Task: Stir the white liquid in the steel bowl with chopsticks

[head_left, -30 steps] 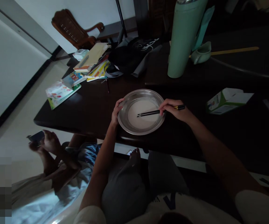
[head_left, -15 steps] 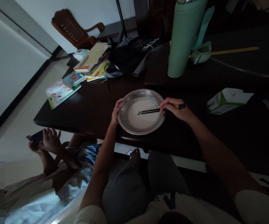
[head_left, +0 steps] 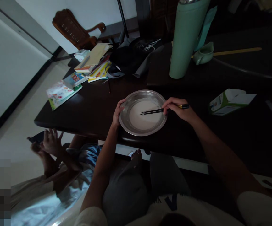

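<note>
Two bare hands attend a shallow metal bowl [head_left: 136, 131] near the front edge of a dark worktop [head_left: 91, 108] in this dim room. At the bowl's left side, the person's left hand [head_left: 118, 113] clasps the rim, fingers curled against the metal. Across from it, the right hand [head_left: 176, 109] pinches a pair of black chopsticks [head_left: 153, 111], which slant over the pale liquid [head_left: 141, 122] inside; whether both tips dip below the surface cannot be told from here. Well to the right lies a green-and-white carton [head_left: 223, 103], its flaps spread. Beyond the bowl stand a tall green bottle [head_left: 186, 44] and, just beside it, a small green pitcher [head_left: 204, 54]. Books and papers [head_left: 93, 61] pile up at the far left, next to a dark bundle of fabric [head_left: 128, 59]. Seated at left, another person holds a phone [head_left: 37, 137] with both hands [head_left: 51, 143]. A carved wooden chair [head_left: 68, 28] sits by the wall.
</note>
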Available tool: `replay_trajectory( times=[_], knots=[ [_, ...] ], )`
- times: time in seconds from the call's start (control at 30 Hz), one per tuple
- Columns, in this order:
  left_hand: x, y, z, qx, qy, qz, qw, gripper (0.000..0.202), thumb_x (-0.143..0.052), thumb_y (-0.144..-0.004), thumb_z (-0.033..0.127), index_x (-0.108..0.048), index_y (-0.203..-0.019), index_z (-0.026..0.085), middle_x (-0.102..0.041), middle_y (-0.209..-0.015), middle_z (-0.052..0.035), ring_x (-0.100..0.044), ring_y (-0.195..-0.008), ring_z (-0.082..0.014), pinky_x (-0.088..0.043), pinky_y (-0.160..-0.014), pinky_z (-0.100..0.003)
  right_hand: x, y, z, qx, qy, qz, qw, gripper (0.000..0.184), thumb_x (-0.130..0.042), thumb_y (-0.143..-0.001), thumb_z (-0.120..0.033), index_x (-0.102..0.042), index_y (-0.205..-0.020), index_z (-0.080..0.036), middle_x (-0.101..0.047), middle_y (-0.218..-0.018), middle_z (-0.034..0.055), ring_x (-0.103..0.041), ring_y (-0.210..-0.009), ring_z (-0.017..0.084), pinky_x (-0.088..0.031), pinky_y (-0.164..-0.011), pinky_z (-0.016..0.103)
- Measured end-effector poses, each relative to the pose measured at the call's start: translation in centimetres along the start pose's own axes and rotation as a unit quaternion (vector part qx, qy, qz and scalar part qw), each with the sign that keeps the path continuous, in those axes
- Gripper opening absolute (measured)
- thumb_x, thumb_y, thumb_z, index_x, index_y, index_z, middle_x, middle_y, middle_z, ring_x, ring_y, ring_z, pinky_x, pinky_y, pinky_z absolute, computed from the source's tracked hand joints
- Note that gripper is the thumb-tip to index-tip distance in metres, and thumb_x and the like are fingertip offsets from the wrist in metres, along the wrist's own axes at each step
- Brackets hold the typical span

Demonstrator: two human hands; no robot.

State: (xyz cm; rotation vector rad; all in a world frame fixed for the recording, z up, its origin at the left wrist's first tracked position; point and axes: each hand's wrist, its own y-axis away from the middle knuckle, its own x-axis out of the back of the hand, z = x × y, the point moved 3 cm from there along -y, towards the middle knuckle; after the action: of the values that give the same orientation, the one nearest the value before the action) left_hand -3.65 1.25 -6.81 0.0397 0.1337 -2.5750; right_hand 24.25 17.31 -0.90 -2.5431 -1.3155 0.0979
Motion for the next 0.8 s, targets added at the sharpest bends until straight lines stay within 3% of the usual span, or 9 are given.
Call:
replay_trajectory(
  times=[0.13, 0.23, 0.37, 0.57, 0.67, 0.8],
  knots=[
    [0.1, 0.0, -0.1, -0.008, -0.011, 0.006, 1.0, 0.04, -0.066, -0.08, 0.043, -0.066, -0.116, 0.026, -0.066, -0.122, -0.0034, -0.061, -0.115, -0.0271, -0.05, -0.095, -0.037, 0.9, 0.1, -0.1, 0.016, -0.013, 0.044, 0.999, 0.024, -0.051, -0.086, -0.009, -0.07, -0.076, -0.02, -0.063, -0.053, -0.0038, -0.061, -0.053, 0.012, -0.051, -0.065, 0.03],
    [0.1, 0.0, -0.2, -0.015, -0.011, 0.0, 1.0, 0.039, -0.065, -0.081, 0.042, -0.066, -0.117, 0.027, -0.065, -0.127, -0.0028, -0.059, -0.118, -0.0272, -0.049, -0.099, -0.037, 0.4, 0.1, 0.0, 0.01, -0.03, 0.01, 0.999, 0.023, -0.051, -0.086, -0.009, -0.07, -0.077, -0.02, -0.062, -0.053, -0.004, -0.06, -0.051, 0.011, -0.05, -0.061, 0.028],
    [0.2, 0.0, -0.2, -0.018, -0.008, -0.01, 1.0, 0.04, -0.065, -0.082, 0.044, -0.065, -0.118, 0.028, -0.064, -0.127, -0.0027, -0.06, -0.118, -0.0264, -0.048, -0.101, -0.038, -0.5, 0.1, 0.0, -0.005, -0.008, -0.035, 0.999, 0.019, -0.054, -0.089, -0.015, -0.071, -0.083, -0.02, -0.072, -0.067, -0.0005, -0.068, -0.067, 0.014, -0.054, -0.069, 0.03],
    [0.3, -0.1, -0.4, -0.011, -0.005, 0.002, 1.0, 0.039, -0.066, -0.081, 0.043, -0.066, -0.117, 0.027, -0.067, -0.121, -0.0035, -0.063, -0.109, -0.0262, -0.052, -0.091, -0.036, 0.7, 0.0, -0.2, 0.007, -0.007, 0.029, 1.0, 0.021, -0.053, -0.086, -0.011, -0.07, -0.077, -0.02, -0.065, -0.056, -0.0026, -0.063, -0.056, 0.013, -0.052, -0.064, 0.03],
    [0.3, -0.1, -0.4, -0.014, -0.005, -0.004, 1.0, 0.04, -0.066, -0.081, 0.044, -0.065, -0.118, 0.027, -0.065, -0.124, -0.0041, -0.062, -0.113, -0.027, -0.051, -0.094, -0.037, 0.4, 0.2, -0.1, 0.005, -0.029, 0.008, 1.0, 0.022, -0.052, -0.086, -0.011, -0.07, -0.077, -0.019, -0.063, -0.053, -0.0035, -0.061, -0.052, 0.012, -0.05, -0.061, 0.029],
    [0.3, -0.1, -0.5, -0.013, 0.0, -0.016, 1.0, 0.041, -0.065, -0.082, 0.044, -0.064, -0.119, 0.028, -0.063, -0.127, -0.0041, -0.06, -0.116, -0.0273, -0.049, -0.098, -0.039, -0.4, 0.1, 0.0, -0.009, -0.015, -0.036, 0.999, 0.019, -0.054, -0.088, -0.014, -0.071, -0.082, -0.019, -0.071, -0.065, -0.0007, -0.068, -0.064, 0.014, -0.053, -0.068, 0.03]
  ],
)
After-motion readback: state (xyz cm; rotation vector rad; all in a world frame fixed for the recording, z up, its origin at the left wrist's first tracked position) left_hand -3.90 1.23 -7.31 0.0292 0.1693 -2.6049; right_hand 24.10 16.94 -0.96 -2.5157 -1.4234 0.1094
